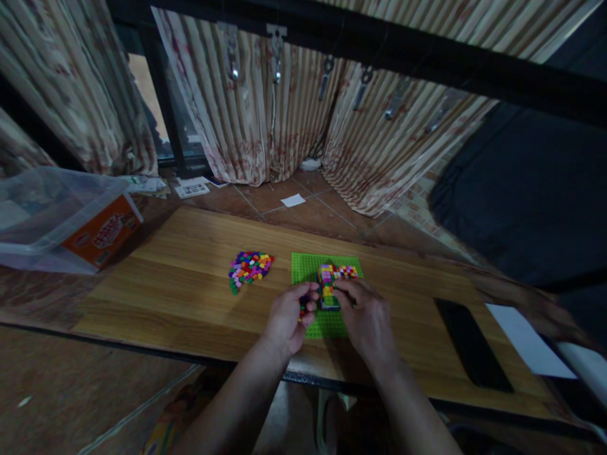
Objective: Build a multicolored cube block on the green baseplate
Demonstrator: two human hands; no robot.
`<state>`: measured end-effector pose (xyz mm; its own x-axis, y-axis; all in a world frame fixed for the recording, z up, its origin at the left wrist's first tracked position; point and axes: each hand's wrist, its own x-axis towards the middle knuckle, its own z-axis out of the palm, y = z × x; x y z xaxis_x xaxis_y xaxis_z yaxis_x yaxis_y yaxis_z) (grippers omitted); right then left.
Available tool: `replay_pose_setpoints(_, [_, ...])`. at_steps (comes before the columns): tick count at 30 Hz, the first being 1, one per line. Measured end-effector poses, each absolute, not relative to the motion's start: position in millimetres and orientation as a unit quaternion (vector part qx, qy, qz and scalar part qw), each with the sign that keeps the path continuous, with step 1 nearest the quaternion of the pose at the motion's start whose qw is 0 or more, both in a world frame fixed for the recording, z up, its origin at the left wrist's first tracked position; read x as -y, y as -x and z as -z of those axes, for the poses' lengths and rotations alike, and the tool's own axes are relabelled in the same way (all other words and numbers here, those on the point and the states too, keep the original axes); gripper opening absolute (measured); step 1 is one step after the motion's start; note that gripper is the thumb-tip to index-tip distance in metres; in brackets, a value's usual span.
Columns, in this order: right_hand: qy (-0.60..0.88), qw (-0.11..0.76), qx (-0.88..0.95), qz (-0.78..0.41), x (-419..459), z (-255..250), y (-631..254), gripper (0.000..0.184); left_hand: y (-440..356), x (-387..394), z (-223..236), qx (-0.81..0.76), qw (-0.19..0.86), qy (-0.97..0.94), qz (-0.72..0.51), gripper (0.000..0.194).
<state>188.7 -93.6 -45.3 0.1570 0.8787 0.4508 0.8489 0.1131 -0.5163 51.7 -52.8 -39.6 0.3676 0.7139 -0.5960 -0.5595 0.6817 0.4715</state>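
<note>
A green baseplate (308,266) lies on the wooden table (180,284). On it stands a small build of many-coloured bricks (334,275). My right hand (365,316) rests on the near end of that build, fingers pinched against it. My left hand (289,313) is curled just left of the build, fingers closed on several small coloured bricks. A loose heap of coloured bricks (250,268) lies on the table to the left of the plate, apart from both hands.
A clear plastic box (42,215) holding an orange carton (102,235) sits at the table's far left. A black phone (472,344) lies flat at the right, with white paper (528,344) beyond it. Curtains hang behind.
</note>
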Motion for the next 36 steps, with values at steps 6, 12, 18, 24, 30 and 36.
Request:
replay_pose_setpoints(6, [0.674, 0.384, 0.631, -0.015, 97.2, 47.0, -190.3, 0.018, -52.1, 53.9, 39.9, -0.407, 0.818, -0.1, -0.394, 0.011])
replay_pose_setpoints(12, [0.706, 0.415, 0.573, -0.024, 99.2, 46.2, -193.4, 0.023, -52.1, 54.5, 40.0, -0.407, 0.816, -0.097, -0.398, 0.011])
replay_pose_setpoints(18, [0.73, 0.378, 0.567, 0.055, 91.8, 45.7, -192.5, 0.029, -52.4, 54.0, 38.1, -0.41, 0.813, -0.094, -0.401, 0.011])
replay_pose_setpoints(24, [0.743, 0.369, 0.555, 0.064, 84.2, 59.9, -193.8, 0.038, -51.6, 54.3, 38.3, -0.409, 0.816, -0.093, -0.398, 0.01])
replay_pose_setpoints(30, [0.727, 0.4, 0.556, 0.04, 84.8, 65.6, -191.4, 0.036, -50.8, 53.3, 39.2, -0.402, 0.816, -0.094, -0.404, 0.01])
replay_pose_setpoints(36, [0.721, 0.411, 0.557, 0.03, 84.0, 66.9, -189.1, 0.035, -51.0, 54.4, 38.1, -0.393, 0.82, -0.078, -0.409, 0.009])
